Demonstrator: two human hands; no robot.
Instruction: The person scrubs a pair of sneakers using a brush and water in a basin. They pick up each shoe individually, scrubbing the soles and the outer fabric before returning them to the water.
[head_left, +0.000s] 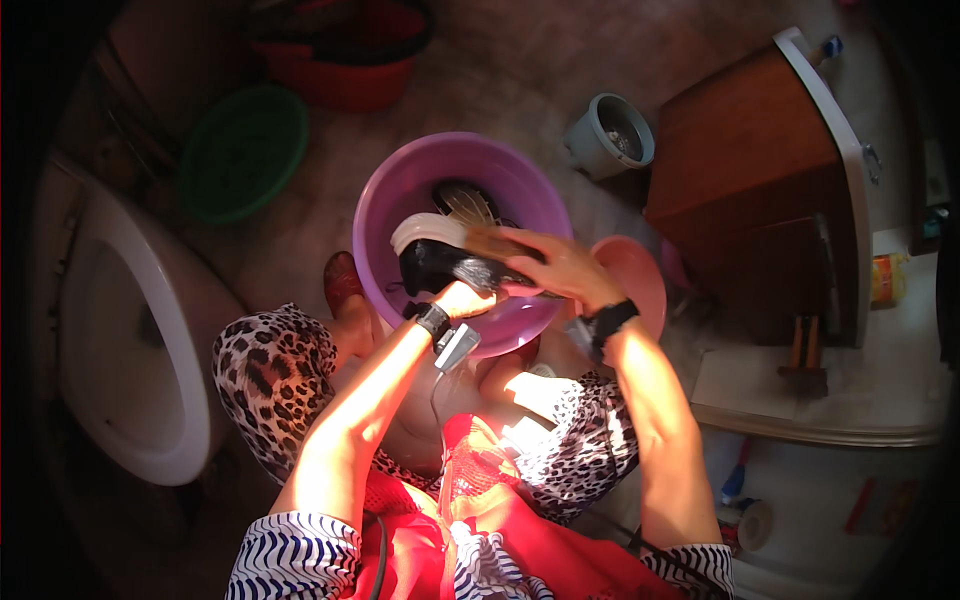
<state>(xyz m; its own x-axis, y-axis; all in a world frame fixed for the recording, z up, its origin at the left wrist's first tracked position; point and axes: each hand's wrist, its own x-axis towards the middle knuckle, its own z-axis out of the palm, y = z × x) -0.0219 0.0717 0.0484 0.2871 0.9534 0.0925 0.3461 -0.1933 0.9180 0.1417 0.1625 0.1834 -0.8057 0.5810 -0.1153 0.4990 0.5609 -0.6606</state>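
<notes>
Low in front of me stands a purple plastic basin (379, 176). My left hand (466, 300) grips a black shoe (426, 262) with a pale sole (429, 228), tilted inside the basin. From the other side, my right hand (566, 268) holds a wooden-backed brush (496, 243) against or very near the sole; its bristles are hidden and it looks blurred. Deeper in the basin lies another dark shoe (463, 199), its patterned tan part turned up. Both wrists wear black straps, and a small grey device (457, 348) hangs by the left one.
Right of the basin sits a pink bowl (639, 281), with a grey bucket (589, 142) beyond it. A brown cabinet (750, 142) with a white top stands further right. At left are a white ceramic fixture (191, 375), a green basin (247, 154) and a red bucket (337, 75).
</notes>
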